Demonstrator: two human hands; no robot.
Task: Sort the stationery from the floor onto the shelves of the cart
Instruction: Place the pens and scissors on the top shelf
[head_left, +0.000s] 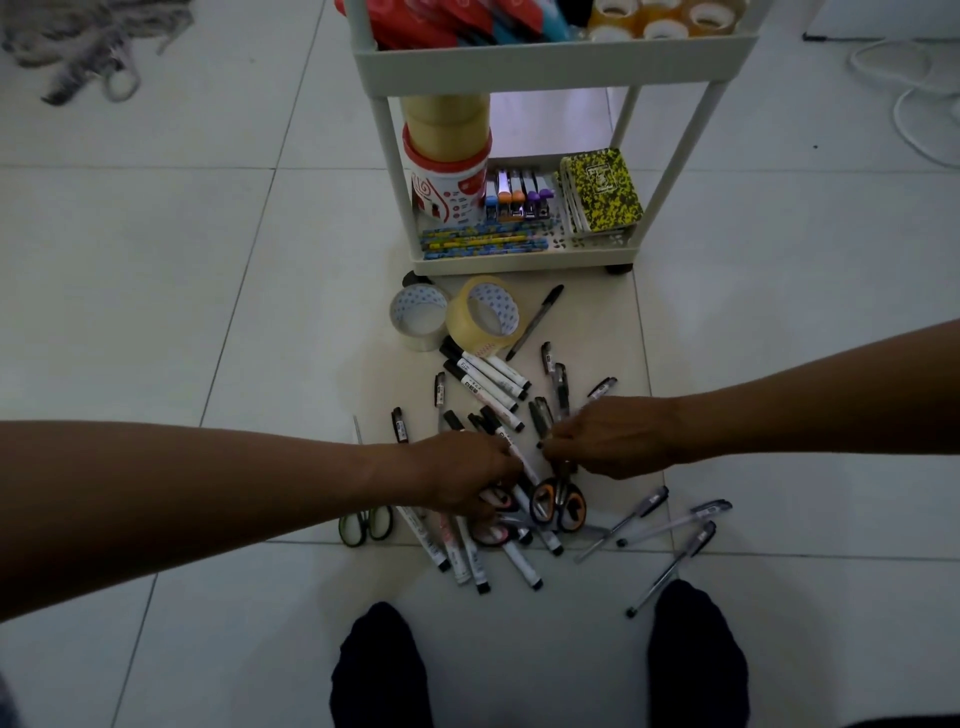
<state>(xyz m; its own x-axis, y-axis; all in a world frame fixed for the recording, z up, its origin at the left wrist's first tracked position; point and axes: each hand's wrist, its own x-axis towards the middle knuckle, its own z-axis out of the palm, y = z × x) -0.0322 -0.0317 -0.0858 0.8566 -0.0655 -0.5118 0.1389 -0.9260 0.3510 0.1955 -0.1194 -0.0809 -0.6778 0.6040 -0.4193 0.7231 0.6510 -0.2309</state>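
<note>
At frame centre, my left hand (467, 480) grips pink-handled scissors (493, 532); my right hand (608, 439) pinches the orange scissors (558, 504) among floor pens.

Pale grey-white tiled floor (156, 291) with thin darker grout lines. Off-white plastic cart (545, 67).

Lower shelf:
- notebooks with a yellow-and-black speckled cover (602, 189);
- white tub with red rim and red printed swirls (447, 192);
- amber-tan tape rolls stacked on the tub (447, 122);
- small staplers in blue, orange and purple (517, 195);
- blue-and-yellow patterned pencils (483, 244).

Top shelf: red and cyan packets (441, 21); yellowish clear tape rolls (665, 18).

Floor: a yellowish transparent tape roll (485, 314) and a whitish one (418, 314), cores dotted blue; white markers with black caps (488, 376); orange-and-black scissors (558, 504); green-and-black scissors (366, 525); clear pens with black caps (675, 525).
</note>
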